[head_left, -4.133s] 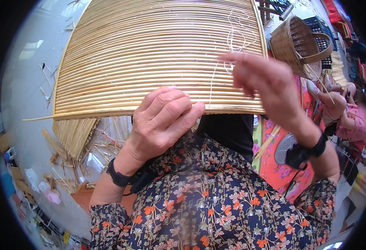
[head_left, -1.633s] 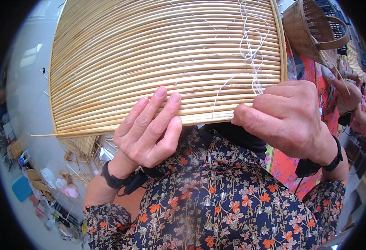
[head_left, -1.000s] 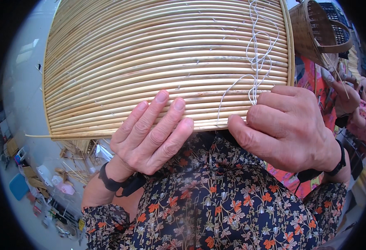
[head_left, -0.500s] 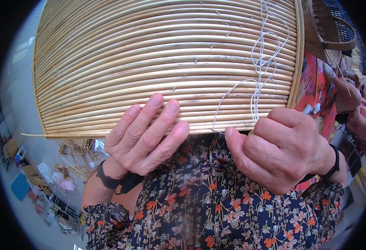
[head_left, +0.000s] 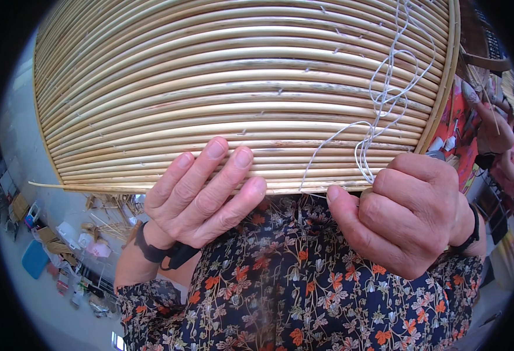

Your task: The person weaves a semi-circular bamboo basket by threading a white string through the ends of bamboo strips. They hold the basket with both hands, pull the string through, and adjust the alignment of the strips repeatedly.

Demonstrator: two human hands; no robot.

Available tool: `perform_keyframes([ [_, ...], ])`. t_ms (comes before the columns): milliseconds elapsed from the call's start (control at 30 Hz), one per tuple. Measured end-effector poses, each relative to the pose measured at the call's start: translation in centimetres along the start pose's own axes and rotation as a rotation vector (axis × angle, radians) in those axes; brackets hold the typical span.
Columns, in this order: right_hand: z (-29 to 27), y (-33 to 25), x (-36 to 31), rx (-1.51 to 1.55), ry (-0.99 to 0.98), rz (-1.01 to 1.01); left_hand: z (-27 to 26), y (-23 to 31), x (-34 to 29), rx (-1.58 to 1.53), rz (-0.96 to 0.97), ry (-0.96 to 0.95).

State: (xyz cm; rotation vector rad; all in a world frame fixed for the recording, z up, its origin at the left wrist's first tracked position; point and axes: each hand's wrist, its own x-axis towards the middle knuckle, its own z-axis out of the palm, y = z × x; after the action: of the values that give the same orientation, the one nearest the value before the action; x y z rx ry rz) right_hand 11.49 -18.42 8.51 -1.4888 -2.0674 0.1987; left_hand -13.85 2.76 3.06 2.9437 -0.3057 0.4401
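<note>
A panel of pale, slender reed-like rods (head_left: 268, 82), laid side by side and stitched, spans the upper part of the view. My left hand (head_left: 201, 202) rests on its near edge, fingers stretched out and lying over the lowest rods. My right hand (head_left: 406, 213) is closed near the edge's right end, pinching a white thread (head_left: 315, 193) that runs from the edge to its thumb. More of this thread lies in loose loops (head_left: 380, 96) on the rods and leads into the fist. Whatever is inside the fist is hidden.
A bound rim (head_left: 444, 99) closes the panel's right side. One thin rod end (head_left: 46, 185) sticks out at its left corner. Another person's arm (head_left: 497, 131) shows at right beside a red cloth (head_left: 459, 120). Scattered sticks and a blue bin (head_left: 35, 259) lie at left on the floor.
My right hand has shifted slightly to the right, and the thread between the edge and its thumb is drawn longer. My left hand stays nearly in place on the rods.
</note>
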Motion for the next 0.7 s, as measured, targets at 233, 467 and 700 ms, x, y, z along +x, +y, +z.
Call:
perform_keyframes([
  [233, -0.4, 0.0, 0.5, 0.013, -0.033, 0.000, -0.5, -0.2, 0.3, 0.012, -0.003, -0.005],
  [467, -0.4, 0.1, 1.2, 0.067, -0.074, 0.018, -0.6, -0.4, 0.4, 0.038, 0.010, -0.007],
  [700, -1.4, 0.4, 2.9, 0.097, -0.207, -0.026, -0.6, -0.2, 0.4, 0.027, -0.018, 0.031],
])
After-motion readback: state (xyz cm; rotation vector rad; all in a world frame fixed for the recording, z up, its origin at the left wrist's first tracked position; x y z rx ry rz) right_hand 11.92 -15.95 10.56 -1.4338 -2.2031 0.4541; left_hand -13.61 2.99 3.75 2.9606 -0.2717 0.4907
